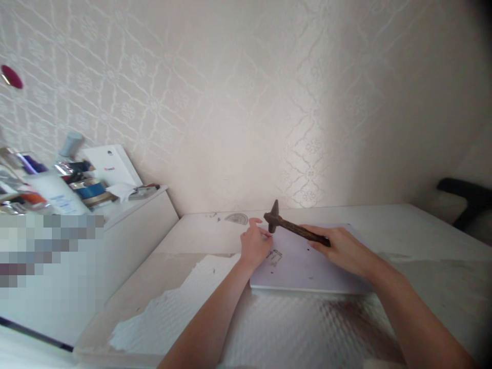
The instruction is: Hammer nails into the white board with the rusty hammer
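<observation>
A small dark hammer [293,227] is in my right hand [342,248], whose fingers wrap round its handle. The hammer's head is raised just above and right of my left hand [255,246]. Thumb and finger of that hand come together at the left edge of a pale lavender board [307,279]. Whatever sits between those fingertips, if anything, is too small to make out. The board lies flat and carries a few dark dots and a small dark printed mark [274,257].
A protractor [236,219] lies behind my left hand on the white table [369,218]. Textured white sheeting [184,302] spreads under the board. At left, a white cabinet [126,251] bears a white box [111,165], a bottle [57,193] and clutter. A black chair part [465,192] stands right.
</observation>
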Demonstrator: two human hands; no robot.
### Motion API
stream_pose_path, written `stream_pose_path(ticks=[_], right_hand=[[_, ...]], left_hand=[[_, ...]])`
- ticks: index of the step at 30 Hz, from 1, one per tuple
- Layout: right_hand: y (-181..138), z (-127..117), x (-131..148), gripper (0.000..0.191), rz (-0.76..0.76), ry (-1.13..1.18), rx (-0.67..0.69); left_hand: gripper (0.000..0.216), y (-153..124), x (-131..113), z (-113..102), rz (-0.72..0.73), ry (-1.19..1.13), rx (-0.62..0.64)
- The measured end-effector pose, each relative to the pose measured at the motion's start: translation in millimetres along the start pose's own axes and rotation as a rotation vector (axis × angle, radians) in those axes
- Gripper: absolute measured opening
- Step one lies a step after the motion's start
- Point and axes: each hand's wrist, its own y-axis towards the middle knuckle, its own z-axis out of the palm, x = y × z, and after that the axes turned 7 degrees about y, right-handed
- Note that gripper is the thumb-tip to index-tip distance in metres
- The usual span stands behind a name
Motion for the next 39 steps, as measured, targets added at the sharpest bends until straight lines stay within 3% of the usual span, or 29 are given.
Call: stream_pose_path(ticks=[24,34,39], right_hand=[[-0.9,-0.4,-0.6,0.049,-0.014,-0.025,0.029],[-0.1,1.8,-2.2,0.049,-0.011,-0.062,-0.036],[0.4,0.3,-3.4,0.05,-0.017,-0.033,0.01]], left_hand=[[0.049,2.0,2.1,0.8,0.017,-0.054,-0.01],[0.05,0.4,2.8,2.1,0.018,-0.067,-0.034],[0.049,0.4,2.1,1.5,0.003,-0.06,-0.038]])
